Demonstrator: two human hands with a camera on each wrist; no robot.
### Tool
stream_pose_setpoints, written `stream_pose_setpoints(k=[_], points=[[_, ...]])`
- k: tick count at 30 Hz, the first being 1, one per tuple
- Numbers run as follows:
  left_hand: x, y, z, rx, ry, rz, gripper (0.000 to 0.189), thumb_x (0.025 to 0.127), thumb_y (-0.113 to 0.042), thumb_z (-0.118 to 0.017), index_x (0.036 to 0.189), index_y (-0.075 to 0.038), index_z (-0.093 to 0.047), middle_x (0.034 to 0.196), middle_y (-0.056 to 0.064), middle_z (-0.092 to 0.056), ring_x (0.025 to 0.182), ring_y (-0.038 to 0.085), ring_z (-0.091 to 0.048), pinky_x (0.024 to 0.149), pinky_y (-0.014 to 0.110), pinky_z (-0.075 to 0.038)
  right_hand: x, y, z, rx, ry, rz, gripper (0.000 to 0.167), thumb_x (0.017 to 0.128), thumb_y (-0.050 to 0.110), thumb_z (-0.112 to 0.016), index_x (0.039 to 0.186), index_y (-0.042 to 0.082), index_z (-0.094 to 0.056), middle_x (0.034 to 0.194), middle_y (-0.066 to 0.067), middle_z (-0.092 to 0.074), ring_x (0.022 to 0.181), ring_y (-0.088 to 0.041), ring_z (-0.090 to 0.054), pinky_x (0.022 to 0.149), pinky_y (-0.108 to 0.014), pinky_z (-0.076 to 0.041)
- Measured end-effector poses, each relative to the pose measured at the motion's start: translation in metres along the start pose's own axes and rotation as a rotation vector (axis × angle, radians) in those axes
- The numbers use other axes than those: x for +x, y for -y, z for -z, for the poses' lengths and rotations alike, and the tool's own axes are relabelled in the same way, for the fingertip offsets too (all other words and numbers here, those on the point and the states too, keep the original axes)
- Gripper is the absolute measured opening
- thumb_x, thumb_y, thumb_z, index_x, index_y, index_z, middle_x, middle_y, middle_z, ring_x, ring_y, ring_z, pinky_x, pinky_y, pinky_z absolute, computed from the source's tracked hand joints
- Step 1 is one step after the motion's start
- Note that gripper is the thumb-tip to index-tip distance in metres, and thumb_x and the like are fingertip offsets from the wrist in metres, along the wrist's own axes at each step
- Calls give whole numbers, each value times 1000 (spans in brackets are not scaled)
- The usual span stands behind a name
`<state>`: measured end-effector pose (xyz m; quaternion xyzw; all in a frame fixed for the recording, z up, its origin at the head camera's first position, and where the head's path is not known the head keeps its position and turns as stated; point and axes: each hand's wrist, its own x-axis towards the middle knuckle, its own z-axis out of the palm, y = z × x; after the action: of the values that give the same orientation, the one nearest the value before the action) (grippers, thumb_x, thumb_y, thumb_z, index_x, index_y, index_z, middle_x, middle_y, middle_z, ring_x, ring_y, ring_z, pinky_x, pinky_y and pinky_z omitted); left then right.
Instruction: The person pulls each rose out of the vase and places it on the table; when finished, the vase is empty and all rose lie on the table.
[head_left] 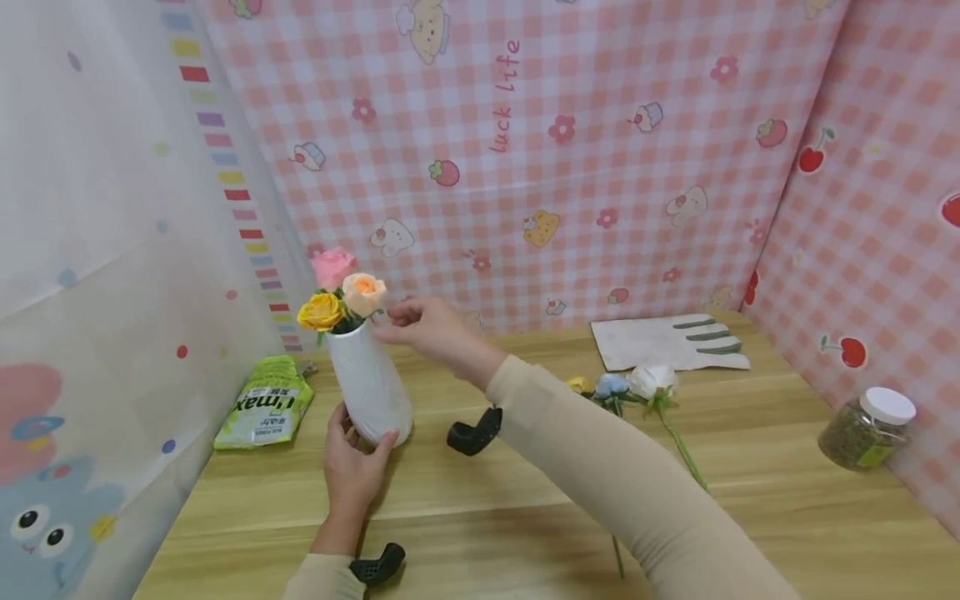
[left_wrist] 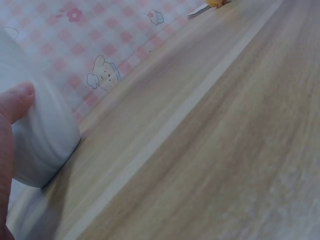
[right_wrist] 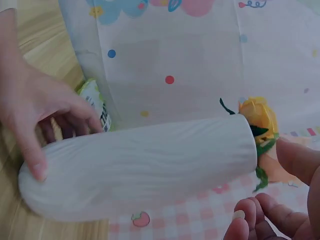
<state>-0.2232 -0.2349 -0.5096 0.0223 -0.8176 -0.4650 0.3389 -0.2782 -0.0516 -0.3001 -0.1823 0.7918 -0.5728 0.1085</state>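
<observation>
A white vase (head_left: 371, 387) with a rippled surface stands at the left of the wooden table. From its mouth rise a pink rose (head_left: 333, 267), a peach rose (head_left: 364, 294) and a yellow rose (head_left: 321, 312). My left hand (head_left: 355, 471) grips the lower part of the vase, thumb on one side and fingers round the other. Beside the peach rose and the vase's rim is my right hand (head_left: 431, 333). In the right wrist view its thumb (right_wrist: 299, 156) and loosely bent fingers stand apart, with nothing held between them.
A green bag (head_left: 266, 404) lies left of the vase. Right of the middle lie a white flower (head_left: 654, 380), a blue flower (head_left: 612, 384) and a yellow one (head_left: 578, 383), partly behind my right sleeve. A glove (head_left: 645, 342) and a white-lidded jar (head_left: 862, 433) are farther right.
</observation>
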Motion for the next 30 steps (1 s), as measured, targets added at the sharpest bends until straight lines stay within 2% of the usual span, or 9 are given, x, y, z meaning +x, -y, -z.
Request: stream_pose_setpoints(k=[3,5,10,13,17,21,26,30], points=[[-1,1,0,6,-2,-1,87,73,-24,-85,142,0,-37,130,19,-50,118,30,-51,94,47,-50,13,9,-11,21,-7,-14,57,81,42,-76,129,16,-61,121,2,-60,111,-14,-55,91,-36,-51],[-1,2,0,6,-2,-3,87,73,-25,-85,142,0,-37,130,19,-50,117,31,-51,93,48,-50,19,12,-17,32,-2,-23,55,81,42,-77,127,17,-62,123,3,-60,112,-14,-55,92,-36,-51],[-1,3,0,-12,-7,-8,86,73,-23,-85,141,-1,-38,127,19,-51,116,29,-52,93,46,-50,29,13,-28,129,18,-23,39,84,33,-76,117,16,-65,109,5,-64,102,-11,-59,88,-33,-52],[-1,3,0,-15,-3,-12,86,73,-23,-85,142,-2,-38,127,18,-52,116,28,-52,93,45,-50,32,13,-30,192,4,-25,39,84,30,-76,119,17,-64,106,8,-64,101,-11,-59,89,-34,-52],[0,4,-1,-13,-2,-21,86,73,-21,-86,141,-1,-38,127,18,-52,117,28,-52,93,45,-50,33,15,-28,268,-23,-15,46,84,30,-76,125,17,-60,112,7,-63,103,-12,-59,88,-36,-53],[1,1,-1,-9,-1,-23,84,73,-20,-85,141,-1,-39,127,18,-52,117,27,-52,94,42,-50,31,21,-24,329,-62,15,47,85,31,-75,127,18,-57,116,3,-63,97,-13,-63,86,-36,-55],[1,1,0,-9,3,-15,84,73,-18,-85,140,-1,-38,128,18,-51,118,27,-51,95,43,-49,26,30,-23,302,-95,46,51,84,32,-76,130,24,-56,121,3,-62,102,-12,-61,87,-34,-55],[0,1,1,-5,5,-4,84,73,-18,-85,141,-1,-38,129,19,-51,118,29,-51,95,44,-49,24,34,-24,244,-97,63,48,83,30,-76,126,19,-59,115,4,-64,104,-11,-60,88,-33,-53]])
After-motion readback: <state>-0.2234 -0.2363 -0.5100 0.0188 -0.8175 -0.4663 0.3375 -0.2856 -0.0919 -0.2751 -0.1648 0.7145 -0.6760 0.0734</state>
